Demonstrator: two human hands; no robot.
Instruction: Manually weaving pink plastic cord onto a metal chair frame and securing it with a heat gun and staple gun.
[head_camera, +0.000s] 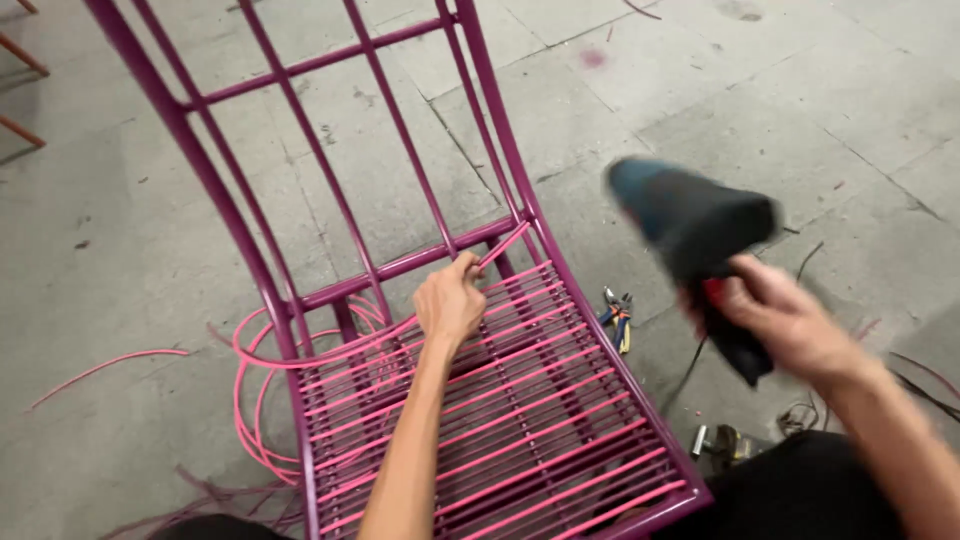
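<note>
At the back edge of the chair seat, where the seat meets the backrest, your left hand (450, 303) pinches the free end of a pink cord (502, 246) between thumb and fingers, holding it taut against the rear crossbar. The rest of that cord runs off the left side of the magenta metal chair frame (290, 300) and lies in loose loops on the concrete floor (800, 110).

The cord looks light, flexible and smooth-skinned, probably plastic, so it is likely to slip if you grip it loosely; a hold close to the end, as you have now, should give the best control. The strands already laid across the seat run side by side from the left rail to the right rail, near one another with narrow gaps. The frame looks stiff and fairly heavy, and it should stay put under a pull.

Your right hand (790, 320) is wrapped closed around the handle of a dark, blue-bodied power tool (690, 225), raised beyond the right edge of the seat; it is blurred, so its kind is unclear. It looks bulky, so hold it firmly by the grip.

A pair of pliers (618, 312) lies on the floor just beside the seat's right rail. No containers show here.
</note>
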